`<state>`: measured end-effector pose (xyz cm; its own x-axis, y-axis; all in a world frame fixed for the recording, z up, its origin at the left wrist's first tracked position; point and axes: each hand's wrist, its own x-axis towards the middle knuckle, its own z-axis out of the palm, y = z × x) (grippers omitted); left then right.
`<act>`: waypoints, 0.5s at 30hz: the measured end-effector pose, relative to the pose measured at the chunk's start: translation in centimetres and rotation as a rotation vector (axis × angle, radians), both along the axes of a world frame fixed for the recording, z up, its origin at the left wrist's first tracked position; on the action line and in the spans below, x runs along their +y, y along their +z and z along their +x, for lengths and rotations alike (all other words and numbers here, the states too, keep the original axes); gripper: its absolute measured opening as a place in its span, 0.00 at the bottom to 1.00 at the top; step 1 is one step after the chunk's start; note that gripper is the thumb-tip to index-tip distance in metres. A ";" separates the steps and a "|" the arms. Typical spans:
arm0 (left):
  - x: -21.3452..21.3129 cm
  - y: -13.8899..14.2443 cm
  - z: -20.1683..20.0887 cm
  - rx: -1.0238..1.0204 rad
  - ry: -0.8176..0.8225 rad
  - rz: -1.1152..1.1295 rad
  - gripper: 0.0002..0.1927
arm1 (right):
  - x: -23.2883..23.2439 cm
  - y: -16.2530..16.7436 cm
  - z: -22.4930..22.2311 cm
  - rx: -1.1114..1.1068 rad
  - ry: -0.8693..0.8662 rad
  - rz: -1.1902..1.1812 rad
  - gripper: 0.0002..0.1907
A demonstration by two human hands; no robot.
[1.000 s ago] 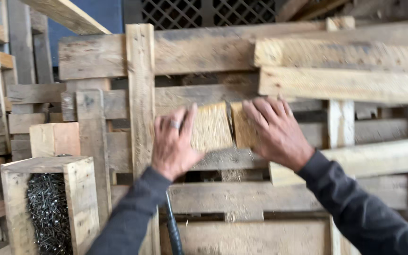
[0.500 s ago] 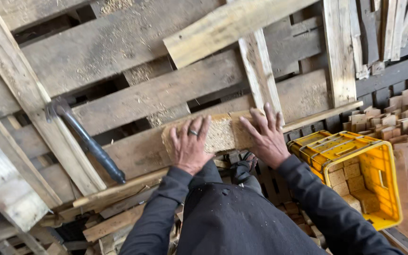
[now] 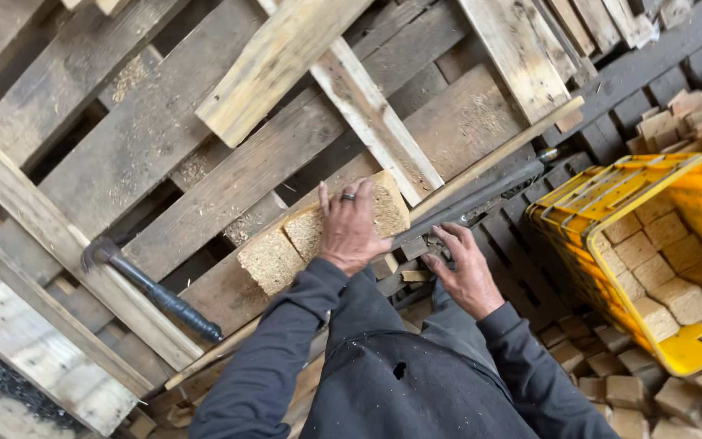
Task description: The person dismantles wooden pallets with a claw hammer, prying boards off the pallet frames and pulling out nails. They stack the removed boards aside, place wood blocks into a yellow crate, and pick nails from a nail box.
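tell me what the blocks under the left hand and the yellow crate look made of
Pale chunky blocks under the left hand: apparently pressed wood chip, rough and unfinished, with coarse flecked faces. Yellow slatted crate: likely moulded plastic, smooth and slightly glossy, with thin uniform ribs.

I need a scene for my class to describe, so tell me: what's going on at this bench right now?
A person in dark sleeves leans over a wooden pallet. The left hand lies flat on a row of pressed-wood blocks set on a pallet board. The right hand is lower down, at the pallet's edge, off the blocks. A hammer lies to the left. A yellow crate of similar blocks stands on the right.
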<state>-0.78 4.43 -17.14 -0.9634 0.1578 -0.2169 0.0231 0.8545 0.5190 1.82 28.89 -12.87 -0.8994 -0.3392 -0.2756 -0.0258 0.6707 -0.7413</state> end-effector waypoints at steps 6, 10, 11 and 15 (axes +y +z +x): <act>-0.7 3.6 1.2 0.288 0.036 0.447 0.62 | -1.6 2.4 0.7 -0.060 -0.102 -0.225 0.31; 0.3 6.1 -1.3 0.142 0.215 0.573 0.58 | -1.9 3.6 -1.0 -0.038 -0.087 -0.302 0.34; 0.5 6.2 -2.5 0.040 0.265 0.623 0.58 | -1.7 3.7 -1.5 -0.063 -0.094 -0.326 0.35; 2.3 5.4 -6.8 -0.476 0.614 1.261 0.58 | 0.6 3.0 -2.0 -0.070 -0.132 -0.208 0.31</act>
